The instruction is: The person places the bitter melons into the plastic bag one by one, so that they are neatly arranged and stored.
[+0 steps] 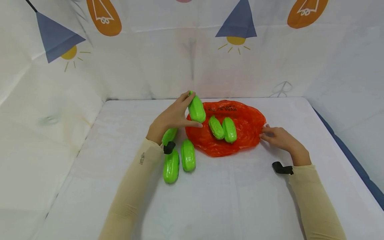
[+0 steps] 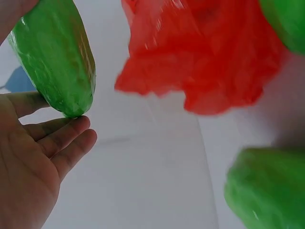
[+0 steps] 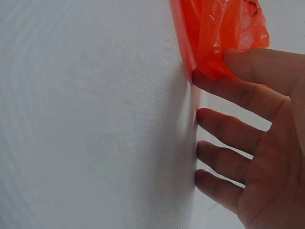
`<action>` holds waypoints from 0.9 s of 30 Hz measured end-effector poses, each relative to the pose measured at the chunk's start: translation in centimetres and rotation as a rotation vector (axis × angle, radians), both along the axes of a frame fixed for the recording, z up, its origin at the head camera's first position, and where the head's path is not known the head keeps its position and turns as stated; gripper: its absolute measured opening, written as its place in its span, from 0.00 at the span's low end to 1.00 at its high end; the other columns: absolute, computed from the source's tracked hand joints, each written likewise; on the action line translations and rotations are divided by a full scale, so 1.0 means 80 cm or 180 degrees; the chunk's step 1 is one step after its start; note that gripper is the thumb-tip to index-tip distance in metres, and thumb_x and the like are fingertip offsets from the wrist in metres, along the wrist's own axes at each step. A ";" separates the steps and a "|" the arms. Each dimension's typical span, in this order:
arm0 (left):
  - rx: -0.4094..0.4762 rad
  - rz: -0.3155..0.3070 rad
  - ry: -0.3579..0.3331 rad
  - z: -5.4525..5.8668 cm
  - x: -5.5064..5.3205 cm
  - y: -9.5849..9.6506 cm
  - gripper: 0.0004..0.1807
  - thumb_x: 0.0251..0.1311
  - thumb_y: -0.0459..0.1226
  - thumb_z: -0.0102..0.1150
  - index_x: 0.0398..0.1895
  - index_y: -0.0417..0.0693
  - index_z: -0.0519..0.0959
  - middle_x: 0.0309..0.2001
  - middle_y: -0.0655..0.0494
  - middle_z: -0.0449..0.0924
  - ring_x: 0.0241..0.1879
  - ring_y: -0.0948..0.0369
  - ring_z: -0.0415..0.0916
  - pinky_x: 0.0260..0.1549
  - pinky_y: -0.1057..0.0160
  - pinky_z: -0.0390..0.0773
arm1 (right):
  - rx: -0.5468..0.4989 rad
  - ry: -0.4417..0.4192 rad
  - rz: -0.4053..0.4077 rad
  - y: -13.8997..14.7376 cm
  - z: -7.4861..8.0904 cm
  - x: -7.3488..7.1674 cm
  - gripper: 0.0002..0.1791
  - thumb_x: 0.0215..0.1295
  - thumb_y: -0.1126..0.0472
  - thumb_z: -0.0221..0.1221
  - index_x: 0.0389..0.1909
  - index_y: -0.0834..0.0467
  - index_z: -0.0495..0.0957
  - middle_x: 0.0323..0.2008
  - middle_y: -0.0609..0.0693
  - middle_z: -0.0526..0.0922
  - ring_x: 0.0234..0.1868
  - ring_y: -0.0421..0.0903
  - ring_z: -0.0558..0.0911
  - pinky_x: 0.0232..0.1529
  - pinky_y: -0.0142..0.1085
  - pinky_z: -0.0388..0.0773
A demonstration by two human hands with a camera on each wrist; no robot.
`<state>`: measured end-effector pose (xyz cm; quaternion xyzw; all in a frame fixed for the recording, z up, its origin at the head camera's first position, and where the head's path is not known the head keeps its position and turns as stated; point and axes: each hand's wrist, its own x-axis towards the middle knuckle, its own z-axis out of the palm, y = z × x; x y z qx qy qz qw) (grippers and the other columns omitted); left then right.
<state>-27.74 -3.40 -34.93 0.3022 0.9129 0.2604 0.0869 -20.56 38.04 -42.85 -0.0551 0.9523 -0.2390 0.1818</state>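
Observation:
My left hand (image 1: pixel 171 116) holds a glossy green oblong piece (image 1: pixel 197 109) between thumb and fingers, raised over the left edge of a red plastic bag (image 1: pixel 250 121). In the left wrist view the fingertips touch the lower end of this green piece (image 2: pixel 57 57). Two similar pieces, a left one (image 1: pixel 216 127) and a right one (image 1: pixel 229 130), lie on the flattened bag. At the bag's right edge, my right hand (image 1: pixel 282 138) pinches the plastic between thumb and forefinger. Its other fingers (image 3: pixel 228 124) rest with their tips at the white tabletop.
Left of the bag, on the white-covered table (image 1: pixel 240 193), lie a front green piece (image 1: pixel 171 167), one beside it (image 1: pixel 188 155) and a back one (image 1: pixel 169 136) partly hidden by my left wrist. A white patterned cloth wall (image 1: pixel 162 66) rises behind the table.

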 end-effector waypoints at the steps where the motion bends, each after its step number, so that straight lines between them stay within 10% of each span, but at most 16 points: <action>1: -0.0006 -0.0070 0.0011 0.002 -0.001 0.010 0.66 0.45 0.65 0.69 0.80 0.54 0.40 0.80 0.49 0.36 0.78 0.49 0.41 0.72 0.46 0.57 | -0.0008 0.0010 -0.0004 0.000 0.000 0.000 0.34 0.72 0.45 0.53 0.68 0.65 0.66 0.72 0.71 0.55 0.71 0.72 0.56 0.65 0.67 0.57; 13: -0.0448 -0.0681 0.0017 0.002 -0.003 0.120 0.66 0.45 0.67 0.67 0.80 0.53 0.41 0.79 0.49 0.40 0.76 0.54 0.49 0.71 0.55 0.63 | -0.0026 0.0092 0.0029 0.003 -0.003 0.000 0.33 0.73 0.46 0.52 0.68 0.66 0.67 0.71 0.71 0.57 0.71 0.71 0.57 0.67 0.66 0.57; 27: -0.1158 -0.0976 -0.0148 -0.022 0.002 0.192 0.60 0.49 0.66 0.64 0.79 0.51 0.47 0.75 0.51 0.50 0.71 0.57 0.57 0.67 0.58 0.67 | -0.0029 0.0230 0.0087 0.005 -0.006 0.000 0.30 0.72 0.50 0.54 0.65 0.68 0.69 0.69 0.72 0.60 0.70 0.71 0.60 0.67 0.64 0.59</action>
